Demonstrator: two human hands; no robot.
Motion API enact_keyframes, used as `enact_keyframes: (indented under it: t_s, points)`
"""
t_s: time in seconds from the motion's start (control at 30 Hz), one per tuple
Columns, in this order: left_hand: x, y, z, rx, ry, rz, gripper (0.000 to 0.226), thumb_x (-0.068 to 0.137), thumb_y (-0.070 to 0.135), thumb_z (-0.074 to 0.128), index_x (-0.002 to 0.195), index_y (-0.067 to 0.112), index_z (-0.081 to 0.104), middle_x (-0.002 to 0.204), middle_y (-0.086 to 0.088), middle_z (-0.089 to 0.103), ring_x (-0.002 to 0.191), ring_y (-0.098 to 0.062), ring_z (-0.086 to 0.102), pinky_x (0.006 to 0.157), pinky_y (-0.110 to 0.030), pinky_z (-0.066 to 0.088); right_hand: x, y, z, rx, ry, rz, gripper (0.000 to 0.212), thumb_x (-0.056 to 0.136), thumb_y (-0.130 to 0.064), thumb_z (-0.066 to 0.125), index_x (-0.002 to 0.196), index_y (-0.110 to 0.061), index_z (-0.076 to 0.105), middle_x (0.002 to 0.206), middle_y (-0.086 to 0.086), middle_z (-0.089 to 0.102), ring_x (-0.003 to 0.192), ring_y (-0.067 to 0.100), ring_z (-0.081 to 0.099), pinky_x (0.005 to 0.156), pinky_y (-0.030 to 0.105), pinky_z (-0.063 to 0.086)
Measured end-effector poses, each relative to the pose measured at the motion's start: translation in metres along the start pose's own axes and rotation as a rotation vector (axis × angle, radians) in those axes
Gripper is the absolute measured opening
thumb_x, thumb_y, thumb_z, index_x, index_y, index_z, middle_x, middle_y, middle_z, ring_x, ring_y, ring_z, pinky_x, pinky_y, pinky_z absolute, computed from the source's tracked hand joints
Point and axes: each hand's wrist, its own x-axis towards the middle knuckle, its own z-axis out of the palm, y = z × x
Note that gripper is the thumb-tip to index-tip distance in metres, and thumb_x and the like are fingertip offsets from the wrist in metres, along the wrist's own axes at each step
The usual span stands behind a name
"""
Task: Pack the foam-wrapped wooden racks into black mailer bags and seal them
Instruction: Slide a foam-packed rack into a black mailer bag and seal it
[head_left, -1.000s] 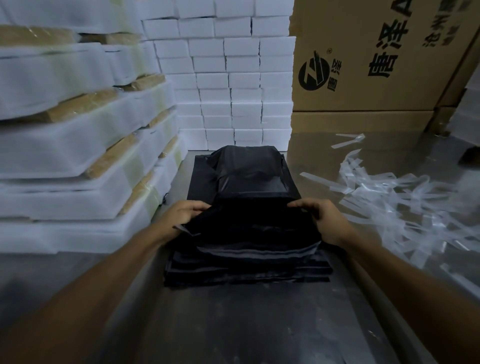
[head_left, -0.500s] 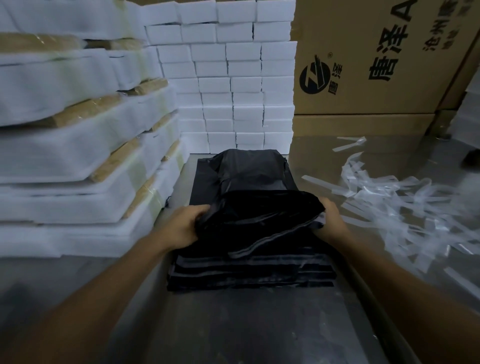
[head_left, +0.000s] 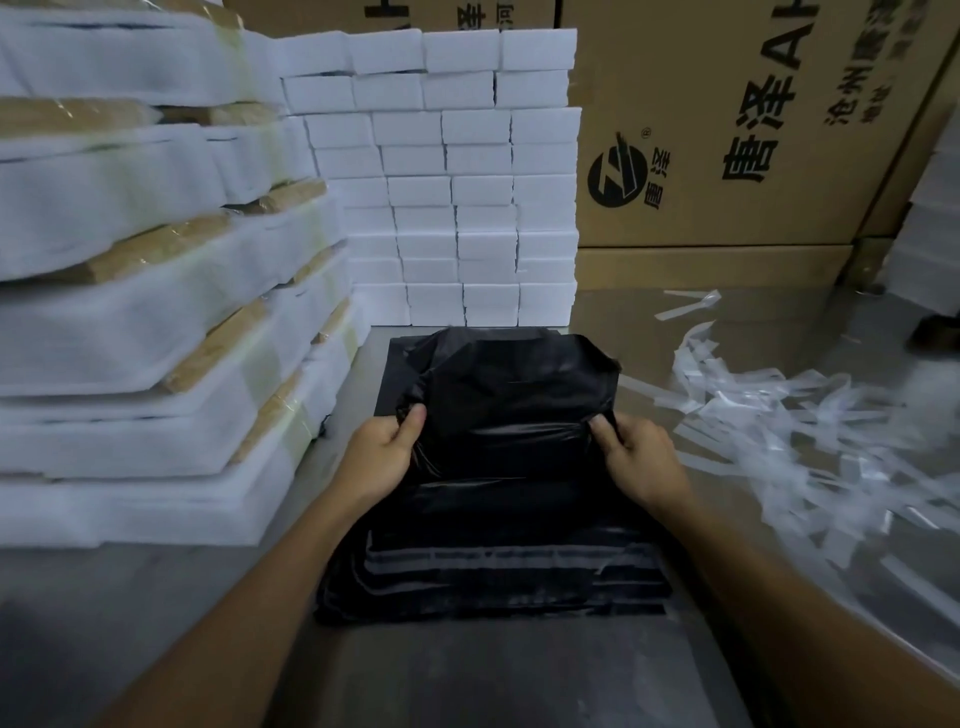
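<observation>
Black mailer bag (head_left: 514, 405), crumpled and glossy, pinched at both sides by left hand (head_left: 379, 457) and right hand (head_left: 641, 462) fingers.

Packing warehouse: big cardboard cartons (head_left: 753, 130), stacked white foam blocks (head_left: 457, 182), peeled seal strips (head_left: 779, 415) on bench.

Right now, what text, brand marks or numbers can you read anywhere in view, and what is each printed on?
"唐泽": large black characters on the big cardboard box, repeated small beside its round black logo.
"A": large letter on the same box, cut off at the frame's top.
Smaller column beside it: blurred, seemingly starting "沧州".
Box behind the foam blocks: characters cropped, unreadable.
Black mailer bag, foam-wrapped racks: none.
</observation>
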Motion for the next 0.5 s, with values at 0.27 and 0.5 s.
enact_keyframes:
  t_s: [0.27, 0.5]
  points:
    - [0.008, 0.003, -0.015, -0.683, -0.046, 0.061, 0.021, 0.085, 0.018, 0.073, 0.105, 0.025, 0.074, 0.110, -0.001, 0.074, 0.103, -0.019, 0.070, 0.087, -0.030, 0.054, -0.003, -0.009, -0.017, 0.666, -0.212, 0.062, 0.037, 0.092, -0.005, 0.064, 0.121, -0.029, 0.060, 0.109, -0.008, 0.073, 0.097, 0.004, 0.070, 0.075, 0.015, 0.054]
    - [0.021, 0.015, -0.046, -0.701, -0.182, 0.005, 0.036, 0.069, 0.000, 0.076, 0.104, 0.005, 0.069, 0.102, -0.011, 0.075, 0.098, -0.028, 0.071, 0.079, -0.028, 0.058, 0.030, -0.032, -0.046, 0.620, -0.216, -0.020, 0.028, 0.088, -0.016, 0.070, 0.090, 0.012, 0.068, 0.088, 0.015, 0.068, 0.084, 0.021, 0.063, 0.082, 0.032, 0.049]
